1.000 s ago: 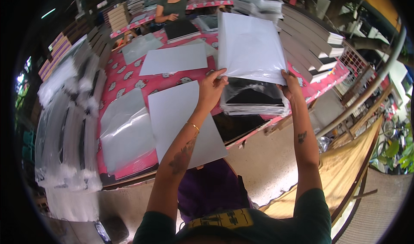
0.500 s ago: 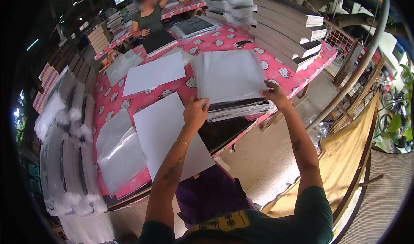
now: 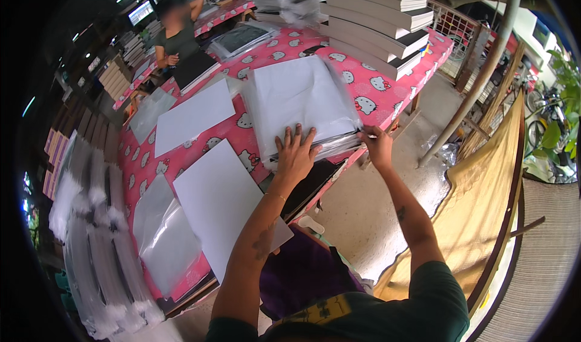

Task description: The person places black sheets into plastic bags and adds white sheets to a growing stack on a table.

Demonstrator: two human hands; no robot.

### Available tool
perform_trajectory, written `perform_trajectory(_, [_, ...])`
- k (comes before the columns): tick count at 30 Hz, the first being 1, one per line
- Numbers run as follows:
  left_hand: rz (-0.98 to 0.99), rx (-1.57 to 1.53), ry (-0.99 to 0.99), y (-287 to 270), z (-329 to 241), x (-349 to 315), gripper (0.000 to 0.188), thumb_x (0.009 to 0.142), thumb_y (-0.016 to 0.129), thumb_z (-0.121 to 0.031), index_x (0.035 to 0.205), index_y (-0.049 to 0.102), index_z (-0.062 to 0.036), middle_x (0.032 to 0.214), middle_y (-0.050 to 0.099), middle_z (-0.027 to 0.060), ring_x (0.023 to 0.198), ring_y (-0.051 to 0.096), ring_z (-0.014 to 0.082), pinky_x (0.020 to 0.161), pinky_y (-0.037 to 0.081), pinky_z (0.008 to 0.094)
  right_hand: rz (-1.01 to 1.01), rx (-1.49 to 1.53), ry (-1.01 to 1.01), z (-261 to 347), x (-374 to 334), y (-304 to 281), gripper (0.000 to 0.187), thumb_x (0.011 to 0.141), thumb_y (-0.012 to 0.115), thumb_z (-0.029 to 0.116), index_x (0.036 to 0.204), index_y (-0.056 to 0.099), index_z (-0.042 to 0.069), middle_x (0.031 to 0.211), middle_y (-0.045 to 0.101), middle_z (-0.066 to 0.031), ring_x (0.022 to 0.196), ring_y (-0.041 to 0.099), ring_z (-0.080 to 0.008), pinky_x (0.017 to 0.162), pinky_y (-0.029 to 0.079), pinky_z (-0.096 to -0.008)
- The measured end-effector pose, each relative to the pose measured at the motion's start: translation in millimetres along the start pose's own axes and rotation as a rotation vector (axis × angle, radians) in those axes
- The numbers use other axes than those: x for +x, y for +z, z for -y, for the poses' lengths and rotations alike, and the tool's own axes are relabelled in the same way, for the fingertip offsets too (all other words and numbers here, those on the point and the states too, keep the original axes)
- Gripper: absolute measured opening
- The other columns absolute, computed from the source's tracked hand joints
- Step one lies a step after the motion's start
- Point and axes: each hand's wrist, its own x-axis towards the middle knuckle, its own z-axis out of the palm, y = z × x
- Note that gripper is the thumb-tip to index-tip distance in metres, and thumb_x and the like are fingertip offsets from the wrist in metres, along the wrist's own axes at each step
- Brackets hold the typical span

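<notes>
A stack of clear plastic sleeves (image 3: 305, 94), a white sheet showing on top, lies near the front edge of the table. My left hand (image 3: 295, 154) rests flat on its near side, fingers spread over the plastic. At the stack's near right corner, my right hand (image 3: 376, 143) pinches the edge of a plastic sleeve between thumb and fingers. Left of the stack lies a large white sheet (image 3: 221, 197). Another white sheet (image 3: 193, 115) is farther back. Under the stack's near edge, a dark flat panel (image 3: 311, 188) shows in part.
Loose clear plastic (image 3: 166, 233) lies at the left on the pink patterned tablecloth (image 3: 245, 121). Thick dark-covered books (image 3: 375, 30) are piled at the back right. Plastic-wrapped stacks (image 3: 100, 239) stand beyond the left edge. Across the table sits another person (image 3: 177, 39), near a black book (image 3: 193, 70).
My left hand has gone from gripping the stack's near left edge to lying flat on top. My right hand stays at the near right corner. The whole view has shifted slightly.
</notes>
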Motion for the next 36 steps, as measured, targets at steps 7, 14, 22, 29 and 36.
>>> perform_trajectory(7, [-0.055,0.013,0.002,2.4,0.1,0.1,0.051,0.093,0.045,-0.046,0.135,0.047,-0.0168,0.139,0.041,0.0212,0.128,0.035,0.0459,0.101,0.023,0.0669,-0.277,0.226,0.023,-20.7,-13.8,-9.5,0.031,0.084,0.061,0.003,0.114,0.055,0.002,0.094,0.065,-0.0115,0.084,0.064,-0.0183,0.074,0.052,-0.0323])
perform_trajectory(14, [-0.051,-0.004,0.000,5.0,0.7,0.0,0.050,0.092,0.046,-0.046,0.132,0.049,-0.0164,0.139,0.042,0.0205,0.128,0.036,0.0447,0.100,0.024,0.0673,0.097,0.111,0.002,-7.1,32.2,-14.4,0.016,0.082,0.065,0.006,0.096,0.064,-0.003,0.081,0.068,-0.0135,0.074,0.067,-0.0185,0.068,0.051,-0.0291])
perform_trajectory(22, [-0.075,0.002,0.017,0.1,1.3,-5.4,0.048,0.091,0.050,-0.043,0.131,0.050,-0.0165,0.137,0.044,0.0197,0.127,0.037,0.0451,0.100,0.026,0.0655,-0.208,-0.043,-0.305,23.4,16.4,5.7,0.020,0.076,0.062,0.004,0.096,0.065,0.000,0.086,0.063,-0.0168,0.080,0.063,-0.0279,0.070,0.049,-0.0381])
perform_trajectory(29, [-0.090,0.031,-0.003,3.0,-1.2,-8.4,0.048,0.091,0.050,-0.043,0.131,0.050,-0.0161,0.138,0.043,0.0191,0.129,0.036,0.0431,0.100,0.025,0.0656,-0.090,-0.020,-0.165,15.6,-1.1,-15.9,0.012,0.081,0.066,0.008,0.090,0.067,0.001,0.075,0.063,-0.0118,0.066,0.063,-0.0208,0.062,0.049,-0.0311])
perform_trajectory(36, [-0.118,0.010,0.009,5.7,-2.1,-7.6,0.047,0.092,0.048,-0.043,0.131,0.051,-0.0166,0.138,0.044,0.0185,0.128,0.037,0.0432,0.100,0.025,0.0664,-0.305,0.020,-0.177,16.1,-5.1,-8.9,0.019,0.082,0.067,0.011,0.098,0.066,0.003,0.077,0.067,-0.0091,0.066,0.064,-0.0203,0.063,0.050,-0.0315])
